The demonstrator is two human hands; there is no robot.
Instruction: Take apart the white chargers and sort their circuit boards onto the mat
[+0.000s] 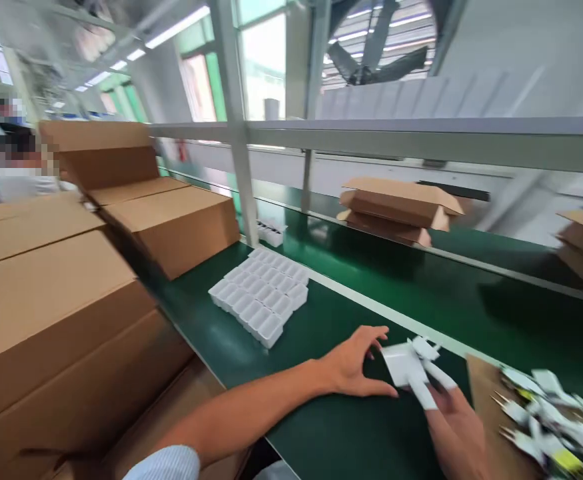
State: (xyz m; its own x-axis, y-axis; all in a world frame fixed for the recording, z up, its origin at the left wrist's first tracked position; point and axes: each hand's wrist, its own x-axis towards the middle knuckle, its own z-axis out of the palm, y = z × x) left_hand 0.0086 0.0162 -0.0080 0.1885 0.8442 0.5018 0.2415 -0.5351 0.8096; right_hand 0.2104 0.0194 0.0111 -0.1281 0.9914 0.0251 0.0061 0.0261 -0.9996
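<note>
My right hand point(454, 420), with white coverings on some fingers, grips a white square piece point(401, 363) with a smaller white part at its far end. Its exact kind cannot be made out. My left hand point(356, 367) is just left of it, thumb and fingers spread apart with nothing between them. Whether its fingertips touch the piece's edge is unclear. To the right, a blurred pile of white plugs point(526, 413) with metal pins and yellow bits lies on a brown cardboard sheet point(491, 413).
White compartment trays point(261, 293) sit on the green bench point(321, 427), left of my hands. Large cardboard cartons point(186, 220) line the left side. Folded cardboard point(396, 203) lies beyond the pale strip. A metal shelf rail point(421, 137) crosses above; a person point(21, 180) is far left.
</note>
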